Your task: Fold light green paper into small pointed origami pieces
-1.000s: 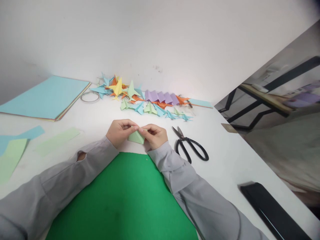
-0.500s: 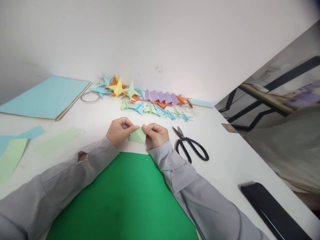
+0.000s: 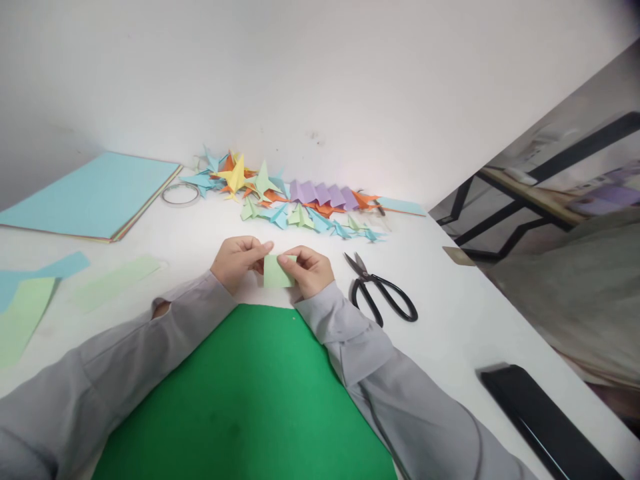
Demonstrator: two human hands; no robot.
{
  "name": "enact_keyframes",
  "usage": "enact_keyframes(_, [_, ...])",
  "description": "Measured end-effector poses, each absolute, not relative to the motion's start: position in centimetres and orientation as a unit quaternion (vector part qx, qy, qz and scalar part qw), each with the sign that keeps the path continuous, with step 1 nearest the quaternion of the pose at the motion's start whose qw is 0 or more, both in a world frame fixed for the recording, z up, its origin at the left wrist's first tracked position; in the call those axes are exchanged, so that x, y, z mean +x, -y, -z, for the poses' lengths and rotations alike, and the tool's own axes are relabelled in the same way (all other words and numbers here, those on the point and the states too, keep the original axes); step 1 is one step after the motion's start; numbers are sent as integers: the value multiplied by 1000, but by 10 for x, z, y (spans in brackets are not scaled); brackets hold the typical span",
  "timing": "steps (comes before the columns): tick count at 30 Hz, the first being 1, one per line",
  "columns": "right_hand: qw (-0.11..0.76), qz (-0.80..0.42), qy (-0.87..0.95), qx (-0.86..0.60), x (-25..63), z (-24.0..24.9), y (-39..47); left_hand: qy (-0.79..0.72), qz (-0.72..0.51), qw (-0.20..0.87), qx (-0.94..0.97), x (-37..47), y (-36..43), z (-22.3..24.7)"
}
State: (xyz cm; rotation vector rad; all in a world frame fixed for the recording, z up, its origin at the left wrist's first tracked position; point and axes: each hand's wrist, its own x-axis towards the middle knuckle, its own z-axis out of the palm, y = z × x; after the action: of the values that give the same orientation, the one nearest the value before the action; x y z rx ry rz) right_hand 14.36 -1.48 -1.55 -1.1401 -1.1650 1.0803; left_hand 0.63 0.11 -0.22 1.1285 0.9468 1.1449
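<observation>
A small light green paper square is between my hands, just above the far edge of the green mat. My right hand pinches it, with the thumb over its upper right part. On its left side, my left hand has its fingers curled closed at the paper's edge, its thumb tip near the upper left corner. Fingers behind the paper are hidden. To the right of my right hand lie black-handled scissors, blades partly apart.
Folded paper cranes and pleated purple paper line the wall. A tape roll, a stack of coloured sheets and green strips are left. A black object lies right.
The green paper showed diagonal creases before; now it shows a plain square face and sits slightly further right. My left thumb has come off its top edge, and my right thumb lies further over it.
</observation>
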Motion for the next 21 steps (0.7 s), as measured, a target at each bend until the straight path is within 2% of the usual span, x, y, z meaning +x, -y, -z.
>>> enact_keyframes(7, [572,-451,484,-485,144,18,13,-405,-497,615,459,7,-1,3])
enact_keyframes(13, [577,-445,486,-482,145,19,12,-407,-487,562,530,5,0,7])
enact_keyframes(21, [555,-442,519,-477,143,19,13,-393,-544,517,531,5,-3,11])
